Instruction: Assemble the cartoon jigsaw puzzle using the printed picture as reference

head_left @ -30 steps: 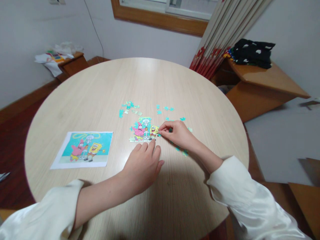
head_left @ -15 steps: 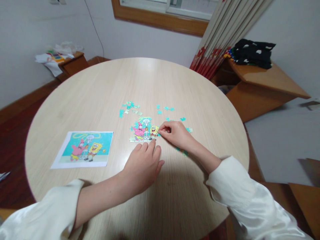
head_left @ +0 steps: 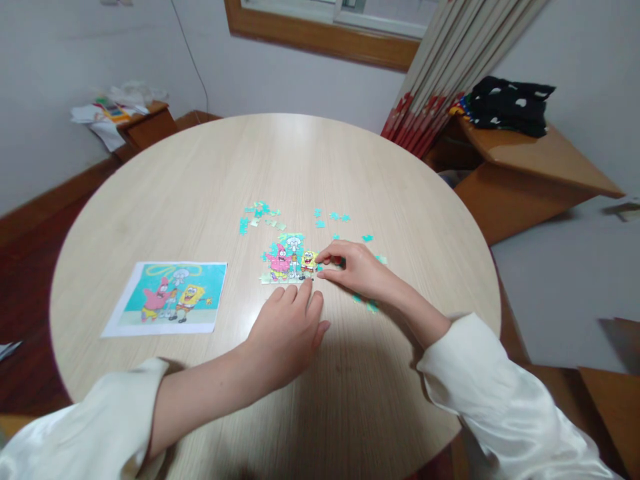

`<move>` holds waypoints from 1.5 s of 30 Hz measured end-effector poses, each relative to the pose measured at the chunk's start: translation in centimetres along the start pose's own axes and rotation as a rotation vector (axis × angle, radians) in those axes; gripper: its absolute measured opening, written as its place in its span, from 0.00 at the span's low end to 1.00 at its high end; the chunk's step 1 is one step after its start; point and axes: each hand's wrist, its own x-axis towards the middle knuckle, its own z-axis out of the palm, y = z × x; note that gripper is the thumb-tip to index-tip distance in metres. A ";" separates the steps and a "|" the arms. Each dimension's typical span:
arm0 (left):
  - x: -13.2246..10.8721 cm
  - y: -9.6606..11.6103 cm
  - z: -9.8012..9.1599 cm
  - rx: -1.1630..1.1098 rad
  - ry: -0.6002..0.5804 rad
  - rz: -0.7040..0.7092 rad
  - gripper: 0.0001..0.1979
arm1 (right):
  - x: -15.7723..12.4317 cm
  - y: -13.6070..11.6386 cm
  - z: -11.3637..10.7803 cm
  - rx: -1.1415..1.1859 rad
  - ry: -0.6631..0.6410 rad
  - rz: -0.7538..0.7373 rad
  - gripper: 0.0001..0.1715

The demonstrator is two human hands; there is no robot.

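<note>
A partly joined cartoon puzzle [head_left: 289, 262] lies near the middle of the round wooden table [head_left: 210, 180]. My right hand [head_left: 353, 268] pinches a small teal puzzle piece [head_left: 320, 268] against the puzzle's right edge. My left hand [head_left: 287, 333] lies flat on the table just below the puzzle, fingers stretched out, fingertips touching its lower edge. Several loose teal pieces [head_left: 260, 215] are scattered beyond and to the right of the puzzle; some are hidden under my right wrist.
A printed reference picture [head_left: 167, 297] lies on the table's left. A wooden desk [head_left: 530, 160] with black spotted cloth [head_left: 510, 105] stands at the right, beside a curtain [head_left: 450, 73]. A small cluttered side table [head_left: 143, 123] is at the back left.
My right hand's fingers have shifted slightly at the puzzle's right edge, thumb and forefinger lower on the piece. The left hand has stayed put.
</note>
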 end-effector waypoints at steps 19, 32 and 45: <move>-0.1 -0.1 0.2 0.046 0.051 0.006 0.14 | 0.0 0.9 -0.1 -0.009 0.074 -0.025 0.04; -0.1 0.0 0.5 0.074 0.090 -0.004 0.14 | 0.0 0.3 0.4 -0.043 0.050 -0.030 0.07; -0.1 0.0 0.2 0.036 0.057 -0.016 0.16 | 0.1 0.2 0.5 -0.065 0.063 -0.052 0.08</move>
